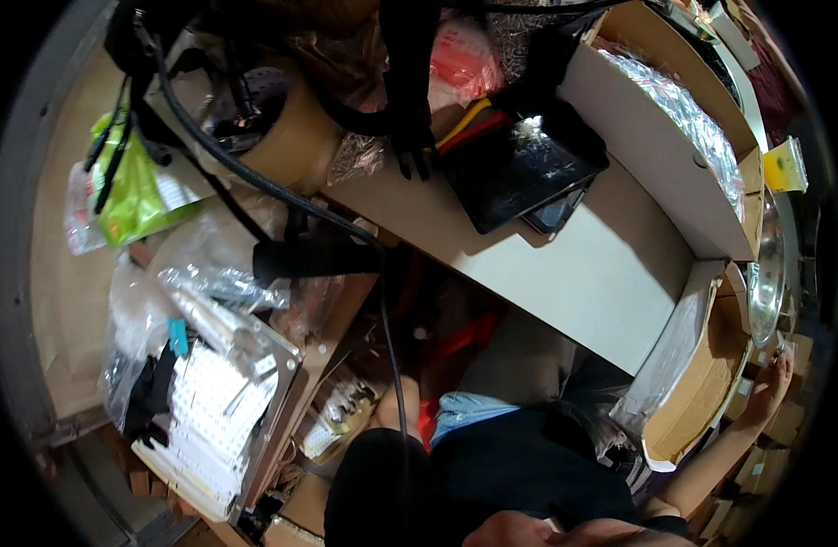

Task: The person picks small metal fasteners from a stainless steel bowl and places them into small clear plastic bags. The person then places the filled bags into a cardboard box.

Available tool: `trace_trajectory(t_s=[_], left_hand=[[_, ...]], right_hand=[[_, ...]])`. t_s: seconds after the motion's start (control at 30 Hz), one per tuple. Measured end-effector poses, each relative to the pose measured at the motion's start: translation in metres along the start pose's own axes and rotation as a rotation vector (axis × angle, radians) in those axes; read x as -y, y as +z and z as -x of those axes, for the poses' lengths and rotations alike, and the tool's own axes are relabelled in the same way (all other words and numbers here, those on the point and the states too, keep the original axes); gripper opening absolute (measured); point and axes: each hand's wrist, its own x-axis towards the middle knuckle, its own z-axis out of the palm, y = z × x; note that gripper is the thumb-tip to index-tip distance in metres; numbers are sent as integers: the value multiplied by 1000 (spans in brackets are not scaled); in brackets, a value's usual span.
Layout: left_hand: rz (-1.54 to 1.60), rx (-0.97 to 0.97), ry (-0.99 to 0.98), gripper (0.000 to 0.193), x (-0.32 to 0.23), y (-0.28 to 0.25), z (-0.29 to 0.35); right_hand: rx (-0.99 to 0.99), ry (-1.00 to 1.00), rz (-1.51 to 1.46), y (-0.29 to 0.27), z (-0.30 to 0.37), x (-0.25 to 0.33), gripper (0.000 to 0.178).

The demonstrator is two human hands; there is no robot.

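- Black cable [282, 196], seemingly nearest the camera, arching across the view.
- Right hand [773, 378]: arm stretched outward beyond the desk's [565, 273] right edge, fingers pointing away from the body; whether they grip anything cannot be told.
- Metal bowl [767, 292], just beside the fingertips, its left side hidden.
- Cardboard tray [697, 401], along the desk's right edge.
- Left hand: hidden, state indeterminable; black sleeve [373, 479] visible.
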Motion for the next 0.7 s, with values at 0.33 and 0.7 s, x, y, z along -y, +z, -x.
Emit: trace_trajectory(t_s=[0.33, 0.7], left_hand=[[-215, 62, 54, 31, 6, 14, -46], [-365, 106, 269, 30, 7, 20, -39]], right_hand=[[-169, 120, 114, -8, 31, 48, 40], [-292, 3, 24, 86, 32, 48, 16]])
